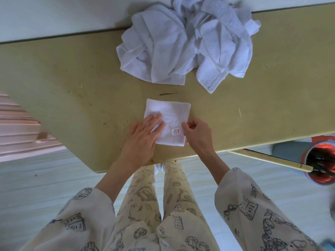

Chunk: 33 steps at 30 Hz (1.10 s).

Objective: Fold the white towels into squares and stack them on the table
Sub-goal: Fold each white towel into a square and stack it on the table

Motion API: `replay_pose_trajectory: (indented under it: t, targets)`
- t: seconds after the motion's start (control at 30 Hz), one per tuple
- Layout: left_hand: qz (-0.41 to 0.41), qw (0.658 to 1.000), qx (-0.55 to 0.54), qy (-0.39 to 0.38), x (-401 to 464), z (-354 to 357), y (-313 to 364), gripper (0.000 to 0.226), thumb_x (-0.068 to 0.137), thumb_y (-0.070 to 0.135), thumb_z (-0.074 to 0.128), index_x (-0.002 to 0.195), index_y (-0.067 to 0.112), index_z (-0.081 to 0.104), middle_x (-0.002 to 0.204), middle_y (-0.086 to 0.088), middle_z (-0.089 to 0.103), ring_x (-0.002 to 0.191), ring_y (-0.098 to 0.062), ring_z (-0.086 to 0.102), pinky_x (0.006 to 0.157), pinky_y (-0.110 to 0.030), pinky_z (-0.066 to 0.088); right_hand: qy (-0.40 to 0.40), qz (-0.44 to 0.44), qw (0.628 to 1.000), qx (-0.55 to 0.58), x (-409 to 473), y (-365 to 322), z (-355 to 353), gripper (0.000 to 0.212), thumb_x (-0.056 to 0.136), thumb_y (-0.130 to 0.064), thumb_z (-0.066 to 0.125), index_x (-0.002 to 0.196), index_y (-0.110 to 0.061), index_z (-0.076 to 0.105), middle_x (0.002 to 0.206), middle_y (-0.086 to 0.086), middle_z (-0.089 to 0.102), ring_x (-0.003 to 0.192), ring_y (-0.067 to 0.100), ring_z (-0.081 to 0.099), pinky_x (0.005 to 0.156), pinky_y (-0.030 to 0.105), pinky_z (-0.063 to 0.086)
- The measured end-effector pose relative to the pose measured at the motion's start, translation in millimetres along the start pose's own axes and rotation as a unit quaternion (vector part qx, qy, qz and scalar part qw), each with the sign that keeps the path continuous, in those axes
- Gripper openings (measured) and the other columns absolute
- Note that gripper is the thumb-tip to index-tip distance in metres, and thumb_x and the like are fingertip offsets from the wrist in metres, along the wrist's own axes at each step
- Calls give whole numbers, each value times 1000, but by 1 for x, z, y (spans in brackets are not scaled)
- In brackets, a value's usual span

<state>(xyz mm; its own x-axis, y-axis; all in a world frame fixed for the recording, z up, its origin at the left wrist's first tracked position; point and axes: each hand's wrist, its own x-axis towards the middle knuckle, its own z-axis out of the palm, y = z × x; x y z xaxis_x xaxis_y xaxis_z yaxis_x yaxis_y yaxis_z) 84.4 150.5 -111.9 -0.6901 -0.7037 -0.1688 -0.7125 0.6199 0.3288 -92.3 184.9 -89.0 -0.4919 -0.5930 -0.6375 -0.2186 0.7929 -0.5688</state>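
A small white towel (pixel 170 116), folded into a square, lies near the front edge of the olive table (pixel 72 78); a little label shows on its near right part. My left hand (pixel 143 134) rests flat on the square's left side with straight fingers. My right hand (pixel 196 134) is at the square's right edge, fingers curled and pinching that edge. A heap of crumpled white towels (pixel 186 46) lies at the back of the table, apart from the folded one.
The table's far edge meets a pale wall (pixel 54 15). Its front edge is just below my hands. A round container with red and black contents (pixel 319 163) stands on the floor at the right, beside a table bar (pixel 268 159). Pink slats (pixel 18 127) are at left.
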Motion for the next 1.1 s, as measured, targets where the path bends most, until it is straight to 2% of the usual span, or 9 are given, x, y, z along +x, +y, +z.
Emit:
replay_pose_trajectory:
  t: [0.1,0.2,0.23,0.3,0.4,0.53,0.8,1.0,1.1]
  targets:
    - [-3,1000,10,-25,1,-3,0,46,85,17,34,128,17,52,144,0,41,130,-16,32,92,-42,42,47,-23,997,-63,-4,-1,2,13,87,-24,56,93,-12,57,84,-1,60,79,21,57,68,31,44]
    - [0,1000,-4,-28,0,-5,1,47,86,21,35,131,16,47,146,-1,39,130,-17,31,95,-42,39,173,-228,942,-177,-7,1,15,26,83,-15,59,108,-6,57,102,11,61,92,30,57,77,40,49]
    - [-2,1000,-14,-27,-1,-5,2,49,87,26,37,134,16,42,147,-2,36,131,-18,30,98,-40,35,174,-292,918,-206,-6,2,21,30,84,-16,55,111,-6,57,110,13,60,101,33,57,85,43,50]
    - [-16,999,-30,-26,-5,-4,2,58,87,39,41,140,17,32,150,-2,29,133,-19,27,103,-35,24,133,-356,881,-280,-2,10,34,40,89,-23,43,124,-7,52,132,16,52,125,36,46,104,47,37]
    - [-48,997,-39,-36,-15,-2,-1,65,87,46,40,143,17,22,153,-1,20,138,-19,19,107,-38,19,103,-361,861,-342,6,24,44,49,93,-29,35,137,-9,41,148,15,35,138,30,28,112,49,19]
    - [-66,997,-33,-29,-26,0,-8,52,91,22,30,142,14,30,153,0,25,141,-16,21,110,-45,25,96,-366,853,-360,13,38,45,52,96,-33,30,143,-13,28,151,11,28,141,23,16,113,48,13]
    - [-47,999,-7,20,-18,4,-1,50,87,9,31,136,4,40,148,-10,34,137,-22,32,111,-49,27,90,-361,856,-360,13,38,45,53,99,-36,14,145,-13,24,153,12,23,142,23,12,114,50,11]
    - [-90,994,-46,32,-11,9,12,52,88,20,36,138,4,35,149,-10,31,138,-18,25,113,-45,19,99,-370,849,-364,14,39,46,53,97,-34,21,146,-13,23,154,12,21,143,23,11,115,49,9]
    - [-101,993,-46,30,-10,11,12,52,88,16,31,138,4,35,150,-10,31,139,-20,26,113,-47,21,101,-368,851,-361,13,38,45,53,97,-35,20,146,-13,24,154,12,21,143,23,11,115,48,8]
